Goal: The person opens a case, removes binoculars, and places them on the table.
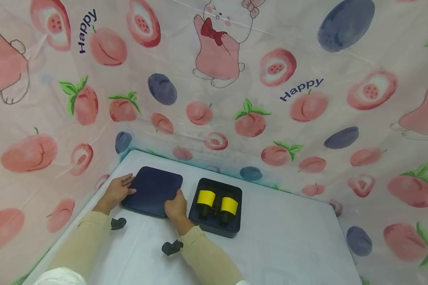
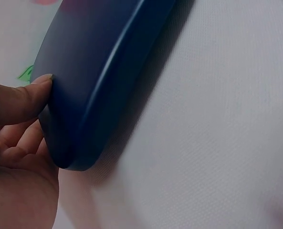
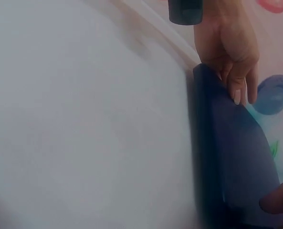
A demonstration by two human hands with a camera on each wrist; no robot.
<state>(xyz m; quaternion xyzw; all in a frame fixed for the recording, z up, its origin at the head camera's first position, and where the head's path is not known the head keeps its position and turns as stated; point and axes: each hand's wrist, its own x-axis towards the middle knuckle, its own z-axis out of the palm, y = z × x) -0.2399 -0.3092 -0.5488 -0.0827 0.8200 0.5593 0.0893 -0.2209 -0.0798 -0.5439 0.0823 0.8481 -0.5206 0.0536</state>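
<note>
A flat dark blue lid (image 1: 154, 190) with rounded corners is held between both hands over the left part of the table. My left hand (image 1: 116, 191) grips its left edge, thumb (image 2: 36, 93) on top and the other fingers behind the rim. At the opposite edge my right hand (image 1: 177, 208) holds the lid, its thumb lying on the top face and its other fingers mostly hidden. Just right of that hand stands a dark blue box (image 1: 214, 230), open at the top. Black binoculars (image 1: 229, 206) with yellow bands lie inside it.
The table (image 1: 289, 237) has a white cover. Fabric walls (image 1: 221, 107) printed with fruit and rabbits rise along its back and left edges. A black wrist device (image 1: 172, 248) shows beside the right sleeve, another (image 1: 118, 223) beside the left.
</note>
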